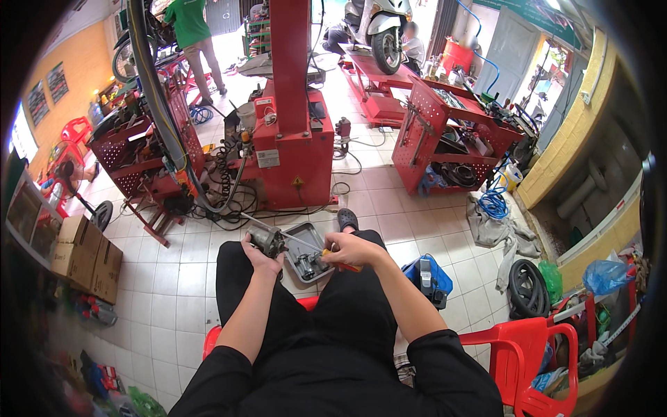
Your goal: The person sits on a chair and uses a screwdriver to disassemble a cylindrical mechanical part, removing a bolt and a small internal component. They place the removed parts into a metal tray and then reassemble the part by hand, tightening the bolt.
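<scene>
My left hand [260, 257] grips a round, grey metal mechanical part [266, 239] above my lap. In my right hand [347, 251] is a screwdriver with an orange-yellow handle [346, 267]; its long shaft points up-left toward the metal part, and I cannot tell whether it touches it. Below and between my hands, a grey metal tray [300, 233] on the tiled floor holds another metal part [307, 267]. A blue and black case [429, 281] stands to the right of my leg.
A red lift column [295, 167] with hoses stands ahead, between red tool carts [118, 153] [445, 139]. Cardboard boxes [80, 250] are left; a red chair [514, 361] and tires [524, 288] are right. Co-workers [191, 31] [410, 52] are near raised scooters [382, 42] behind.
</scene>
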Demonstrator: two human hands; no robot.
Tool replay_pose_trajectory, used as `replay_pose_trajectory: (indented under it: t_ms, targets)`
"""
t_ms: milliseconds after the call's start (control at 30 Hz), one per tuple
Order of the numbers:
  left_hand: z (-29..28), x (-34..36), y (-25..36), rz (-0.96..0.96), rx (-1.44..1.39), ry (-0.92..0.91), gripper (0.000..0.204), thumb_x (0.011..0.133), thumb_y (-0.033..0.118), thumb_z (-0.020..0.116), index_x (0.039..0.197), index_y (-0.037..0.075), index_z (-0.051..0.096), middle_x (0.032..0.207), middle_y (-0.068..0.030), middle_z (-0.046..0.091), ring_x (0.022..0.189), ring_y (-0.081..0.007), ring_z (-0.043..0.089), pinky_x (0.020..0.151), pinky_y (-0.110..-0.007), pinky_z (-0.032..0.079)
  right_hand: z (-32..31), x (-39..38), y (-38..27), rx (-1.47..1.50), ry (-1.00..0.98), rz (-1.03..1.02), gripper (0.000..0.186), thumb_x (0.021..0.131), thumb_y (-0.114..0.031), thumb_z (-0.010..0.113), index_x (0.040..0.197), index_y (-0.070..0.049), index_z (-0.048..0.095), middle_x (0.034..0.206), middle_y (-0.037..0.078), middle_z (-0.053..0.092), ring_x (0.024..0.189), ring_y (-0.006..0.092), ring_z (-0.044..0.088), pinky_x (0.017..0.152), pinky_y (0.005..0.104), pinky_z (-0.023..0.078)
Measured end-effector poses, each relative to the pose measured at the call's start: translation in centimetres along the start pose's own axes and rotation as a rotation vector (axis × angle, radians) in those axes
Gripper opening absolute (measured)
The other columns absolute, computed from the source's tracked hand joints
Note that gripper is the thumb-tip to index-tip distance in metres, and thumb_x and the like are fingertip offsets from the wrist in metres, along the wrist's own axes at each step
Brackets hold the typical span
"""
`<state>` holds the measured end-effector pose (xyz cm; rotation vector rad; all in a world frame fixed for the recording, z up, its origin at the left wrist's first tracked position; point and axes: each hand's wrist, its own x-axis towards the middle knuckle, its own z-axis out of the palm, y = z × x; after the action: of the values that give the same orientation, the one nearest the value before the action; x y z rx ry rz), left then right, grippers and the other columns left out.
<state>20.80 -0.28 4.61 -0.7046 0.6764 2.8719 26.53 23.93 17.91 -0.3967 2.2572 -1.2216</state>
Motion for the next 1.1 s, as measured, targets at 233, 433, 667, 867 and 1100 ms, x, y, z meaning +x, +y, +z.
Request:
replay_pose_trajectory:
  t_ms: [233,433,667,867,1100]
  targets:
    - [1.0,-0.6,-0.1,0.049,-0.043,0.109,0.063,0.075,0.064,0.048,0.124,0.025,0.050,0.126,-0.0005,0.053,0.116,-0.0243,0.047,0.102,-0.051,0.026,-2.3,-0.6,1.4,-0.054,-0.032,0.091,0.027,0.083,-0.015,0.069,0.096,0.000,0.050,0.083,0.012,0.063,0.067,0.0160,0.064,0.055,0.0276,0.050]
    - [1.1,-0.4,0.5,0.108,-0.136,0.141,0.060,0.076,0.060,0.051,0.123,0.023,0.050,0.126,-0.0008,0.051,0.116,-0.0223,0.046,0.102,-0.047,0.030,-3.6,-1.3,2.4,0.021,0.002,0.119,0.030,0.081,-0.014,0.071,0.098,-0.001,0.049,0.080,0.009,0.062,0.064,0.0140,0.061,0.053,0.0281,0.049]
    - [1.5,-0.8,0.7,0.133,-0.131,0.166,0.060,0.076,0.060,0.052,0.122,0.022,0.049,0.124,-0.0019,0.051,0.114,-0.0222,0.047,0.098,-0.046,0.034,-5.2,-3.0,2.0,0.057,0.018,0.129,0.028,0.081,-0.010,0.071,0.096,-0.002,0.048,0.080,0.004,0.059,0.064,0.0106,0.056,0.053,0.0256,0.048]
    - [0.7,0.6,0.8,0.124,-0.185,0.120,0.058,0.077,0.061,0.049,0.118,0.021,0.051,0.114,-0.0033,0.054,0.100,-0.0229,0.052,0.089,-0.044,0.037,-6.8,-3.3,4.3,0.103,0.012,0.131,0.038,0.075,-0.019,0.075,0.103,-0.003,0.054,0.089,0.005,0.061,0.065,0.0128,0.059,0.055,0.0277,0.050]
    - [-0.1,1.8,2.2,0.147,-0.227,0.123,0.038,0.077,0.055,0.043,0.091,0.020,0.052,0.090,-0.0003,0.058,0.083,-0.0211,0.051,0.074,-0.040,0.037,-7.8,-4.4,3.8,0.074,0.179,0.198,0.034,0.074,-0.013,0.073,0.097,0.004,0.055,0.071,0.008,0.060,0.053,0.0124,0.055,0.045,0.0272,0.044]
